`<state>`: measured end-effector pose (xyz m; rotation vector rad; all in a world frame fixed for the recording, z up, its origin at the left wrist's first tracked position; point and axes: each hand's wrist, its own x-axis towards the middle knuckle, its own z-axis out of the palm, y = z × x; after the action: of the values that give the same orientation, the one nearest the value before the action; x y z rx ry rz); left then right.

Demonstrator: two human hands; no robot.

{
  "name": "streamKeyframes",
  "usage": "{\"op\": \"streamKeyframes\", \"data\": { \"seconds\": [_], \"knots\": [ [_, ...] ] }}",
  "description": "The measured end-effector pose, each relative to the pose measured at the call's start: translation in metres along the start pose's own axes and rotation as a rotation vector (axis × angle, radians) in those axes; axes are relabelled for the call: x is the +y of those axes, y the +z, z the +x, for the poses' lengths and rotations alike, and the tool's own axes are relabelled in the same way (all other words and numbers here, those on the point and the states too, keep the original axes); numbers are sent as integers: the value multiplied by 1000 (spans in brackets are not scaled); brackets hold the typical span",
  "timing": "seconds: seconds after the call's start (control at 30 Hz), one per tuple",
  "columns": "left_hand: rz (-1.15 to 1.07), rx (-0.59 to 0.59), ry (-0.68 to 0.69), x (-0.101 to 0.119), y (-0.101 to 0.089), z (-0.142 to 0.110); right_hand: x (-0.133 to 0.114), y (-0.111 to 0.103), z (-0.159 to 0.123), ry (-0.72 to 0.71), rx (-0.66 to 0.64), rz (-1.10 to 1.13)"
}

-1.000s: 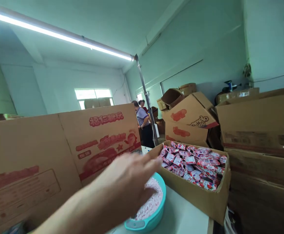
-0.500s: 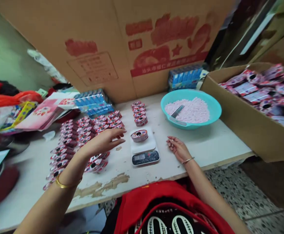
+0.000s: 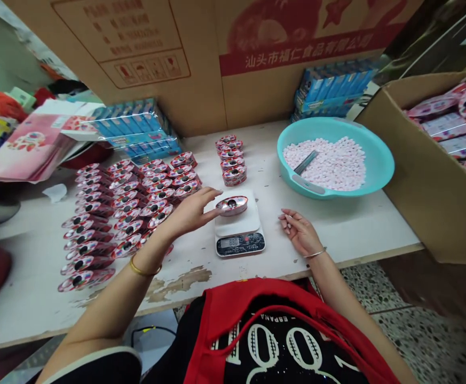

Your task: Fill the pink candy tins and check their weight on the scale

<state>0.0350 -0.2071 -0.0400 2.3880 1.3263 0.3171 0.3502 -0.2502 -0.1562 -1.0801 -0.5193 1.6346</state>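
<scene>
Left hand (image 3: pixel 190 210) open, fingers spread and extended toward the scale, fingertips at the left edge of an oval red-and-silver candy pack (image 3: pixel 231 206); contact can't be confirmed. Pack lies flat on the white plate of a digital kitchen scale (image 3: pixel 239 244), centred, nothing else on the plate. Scale display lit, digits too blurred to read with confidence. Right hand (image 3: pixel 300 232) empty, narrow, fingers loosely curled, resting on the white worktable (image 3: pixel 337 229) right of the scale, not touching it. Gold bangle (image 3: pixel 144 268) on left wrist, thin silver bangle (image 3: pixel 315 254) on right. Far of scale: short stack of similar packs (image 3: pixel 229 160), leaning in a row. Left of scale: several long overlapping rows of packs (image 3: pixel 116 213), nearest ones just beside the left hand. Far right: turquoise plastic basin (image 3: pixel 379 173) full of pale pink candies (image 3: pixel 324 162), flat metal scoop (image 3: pixel 306 162) lying in them. Right edge: cardboard box (image 3: pixel 425 181) full of packs (image 3: pixel 447 126). Far edge: two shrink-wrapped blocks of blue boxes (image 3: pixel 329 90), one each side, against a red-printed cardboard sheet (image 3: pixel 297 64). Pink printed packaging (image 3: pixel 28 144) far left.
</scene>
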Motion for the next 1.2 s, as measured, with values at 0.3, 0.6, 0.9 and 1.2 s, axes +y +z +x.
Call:
{"op": "streamKeyframes", "data": {
  "seconds": [0.3, 0.6, 0.9, 1.2],
  "knots": [
    [118, 72, 70, 5, 26, 32, -2, 5, 1, 12, 11, -34],
    [292, 228, 39, -10, 38, 100, -4, 10, 1, 31, 53, -26],
    [339, 274, -127, -30, 44, 82, -10, 23, 14, 137, 23, -289],
    [646, 137, -508, -63, -1, 16, -4, 63, 65, 22, -134, -738]
  ]
}}
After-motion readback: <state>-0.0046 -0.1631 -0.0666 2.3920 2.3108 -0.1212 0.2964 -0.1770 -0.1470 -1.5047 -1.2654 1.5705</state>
